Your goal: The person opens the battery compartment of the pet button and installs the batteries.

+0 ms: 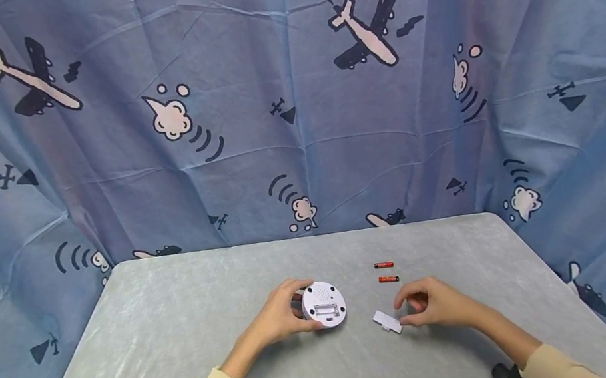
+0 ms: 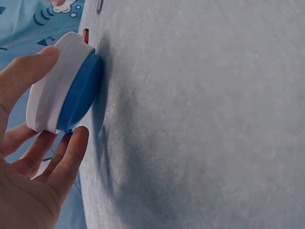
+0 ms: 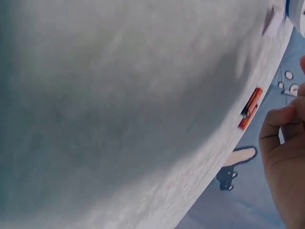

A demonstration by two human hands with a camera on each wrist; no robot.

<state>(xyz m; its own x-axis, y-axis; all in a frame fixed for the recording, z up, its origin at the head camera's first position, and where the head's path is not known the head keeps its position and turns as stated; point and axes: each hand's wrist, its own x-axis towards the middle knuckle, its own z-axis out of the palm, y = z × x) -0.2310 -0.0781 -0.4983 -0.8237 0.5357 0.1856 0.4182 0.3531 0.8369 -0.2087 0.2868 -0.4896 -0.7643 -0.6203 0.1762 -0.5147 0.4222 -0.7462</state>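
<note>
Left hand [image 2: 29, 187] grips the device [image 2: 53, 88], blue side [image 2: 82, 90] hidden from the head view.

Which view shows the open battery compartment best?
The head view: the battery compartment faces the camera. The left wrist view shows the round device side-on, hiding it; the right wrist view crops the device, compartment indiscernible.

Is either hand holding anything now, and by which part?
The left hand holds the round white-and-blue battery device by opposite sides of its white casing. The right hand appears to hold nothing; the white battery cover lies close by.
</note>
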